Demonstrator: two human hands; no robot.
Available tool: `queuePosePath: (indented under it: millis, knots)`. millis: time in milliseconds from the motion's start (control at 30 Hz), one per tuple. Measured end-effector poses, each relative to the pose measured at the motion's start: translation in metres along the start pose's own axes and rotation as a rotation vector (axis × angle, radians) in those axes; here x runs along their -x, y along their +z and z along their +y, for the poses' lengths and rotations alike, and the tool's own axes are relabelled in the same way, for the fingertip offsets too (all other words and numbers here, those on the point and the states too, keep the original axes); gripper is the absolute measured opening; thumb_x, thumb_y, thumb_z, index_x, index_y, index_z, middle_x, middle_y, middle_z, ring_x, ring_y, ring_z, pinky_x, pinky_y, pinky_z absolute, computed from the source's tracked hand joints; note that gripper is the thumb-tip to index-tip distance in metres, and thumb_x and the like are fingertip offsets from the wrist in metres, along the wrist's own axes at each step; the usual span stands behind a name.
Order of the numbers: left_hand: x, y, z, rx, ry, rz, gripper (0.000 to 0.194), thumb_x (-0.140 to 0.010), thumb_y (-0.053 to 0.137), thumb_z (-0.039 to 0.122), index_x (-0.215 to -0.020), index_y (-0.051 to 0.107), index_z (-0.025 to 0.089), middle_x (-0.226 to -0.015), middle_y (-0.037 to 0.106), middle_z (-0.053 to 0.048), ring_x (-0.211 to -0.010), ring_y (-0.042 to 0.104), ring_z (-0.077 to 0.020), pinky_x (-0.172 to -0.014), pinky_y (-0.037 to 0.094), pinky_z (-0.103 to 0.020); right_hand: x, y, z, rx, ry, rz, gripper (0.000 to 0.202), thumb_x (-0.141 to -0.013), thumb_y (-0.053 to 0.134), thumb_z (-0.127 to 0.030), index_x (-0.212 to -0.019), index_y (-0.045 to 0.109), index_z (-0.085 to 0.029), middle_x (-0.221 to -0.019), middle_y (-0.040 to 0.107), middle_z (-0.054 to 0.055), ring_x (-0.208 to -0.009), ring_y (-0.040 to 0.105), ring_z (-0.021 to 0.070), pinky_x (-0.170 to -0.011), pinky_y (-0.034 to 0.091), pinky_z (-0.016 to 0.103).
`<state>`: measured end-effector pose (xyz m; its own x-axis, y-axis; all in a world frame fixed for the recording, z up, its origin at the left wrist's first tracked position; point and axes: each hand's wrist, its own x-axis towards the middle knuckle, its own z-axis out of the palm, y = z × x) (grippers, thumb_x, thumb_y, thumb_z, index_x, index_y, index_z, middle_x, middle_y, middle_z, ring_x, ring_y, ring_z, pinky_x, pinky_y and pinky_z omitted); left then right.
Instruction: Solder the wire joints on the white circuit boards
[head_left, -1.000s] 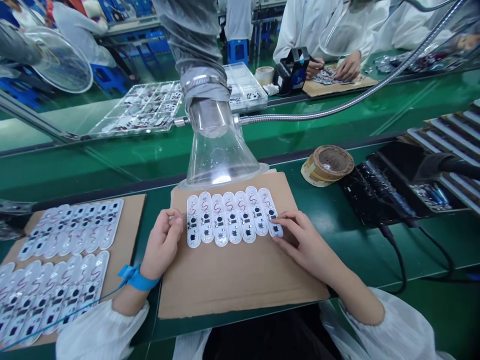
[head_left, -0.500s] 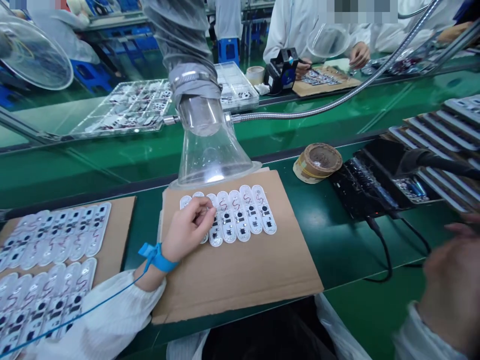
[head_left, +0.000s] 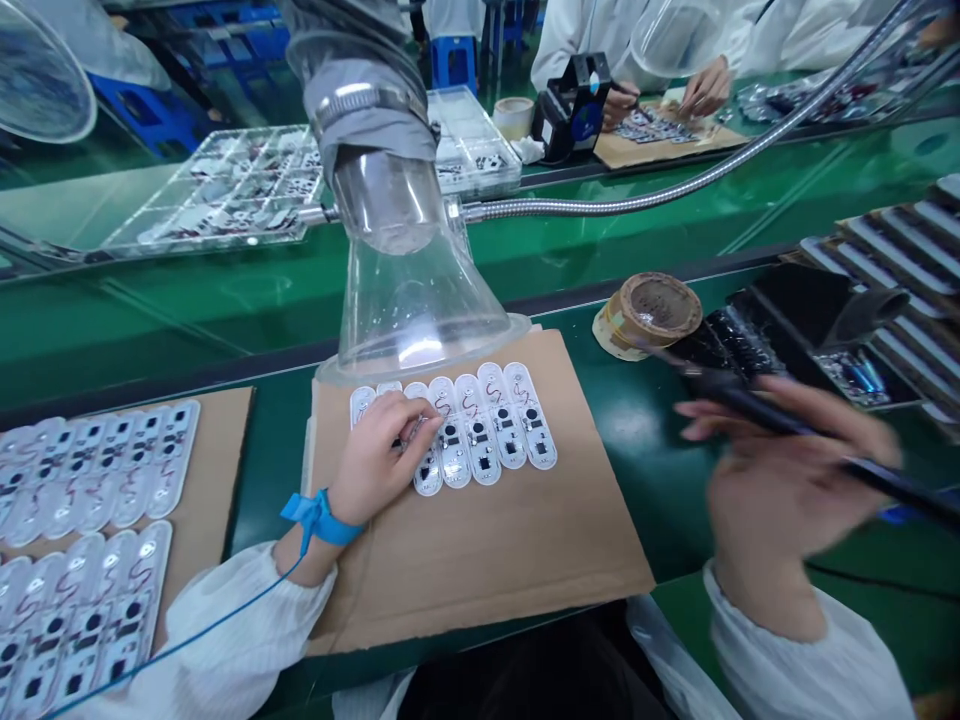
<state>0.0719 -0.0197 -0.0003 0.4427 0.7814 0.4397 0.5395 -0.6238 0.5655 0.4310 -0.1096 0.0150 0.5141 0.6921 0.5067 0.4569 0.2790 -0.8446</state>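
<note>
My left hand (head_left: 386, 450) rests over a row of white oval casings (head_left: 480, 430) with small circuit boards and red wires. Its thumb and fingers are pinched together; whatever they hold is too small to make out. Part of the row is hidden beneath this hand. A blue wrist strap (head_left: 326, 520) with a cord circles the wrist. The casings lie on a cardboard sheet (head_left: 487, 560). Over the green bench to the right, my right hand (head_left: 787, 480) grips a black soldering iron (head_left: 765, 408), blurred by motion, its tip pointing left near a tape roll (head_left: 649, 310).
A clear fume hood (head_left: 420, 300) hangs just above the casings. More filled casings lie on a second cardboard sheet (head_left: 214, 480) at left. A black iron holder (head_left: 870, 315) and stacked trays (head_left: 915, 270) stand at right. Across the bench, a co-worker's hands (head_left: 705, 90) work on similar boards.
My right hand has moved left from the right edge and now visibly holds the soldering iron. My left hand stays pinched over the casings. The view has shifted slightly.
</note>
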Motion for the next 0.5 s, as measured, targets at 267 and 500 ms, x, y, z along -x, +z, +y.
queuePosePath:
  millis: [267, 500]
  knots:
    - [0.001, -0.002, 0.000, -0.006, -0.051, -0.031, 0.008, -0.104, 0.062, 0.019, -0.097, 0.064, 0.021, -0.071, 0.046, 0.004, -0.065, 0.050, -0.0144, -0.063, 0.038, -0.029, 0.031, 0.034, 0.017, -0.055, 0.090, -0.211, 0.020, -0.098, 0.078, -0.041, -0.103, 0.067, -0.026, -0.087, 0.072, 0.003, -0.067, 0.076, 0.0205, -0.057, 0.061, 0.033]
    - [0.002, -0.003, 0.001, -0.030, -0.111, -0.052, 0.007, -0.103, 0.063, 0.020, -0.097, 0.064, 0.021, -0.070, 0.046, 0.005, -0.065, 0.050, -0.0130, -0.064, 0.039, -0.028, 0.032, 0.028, 0.022, -0.069, 0.118, -0.287, 0.014, -0.100, 0.076, -0.038, -0.104, 0.071, -0.026, -0.079, 0.073, 0.002, -0.063, 0.074, 0.0190, -0.056, 0.059, 0.031]
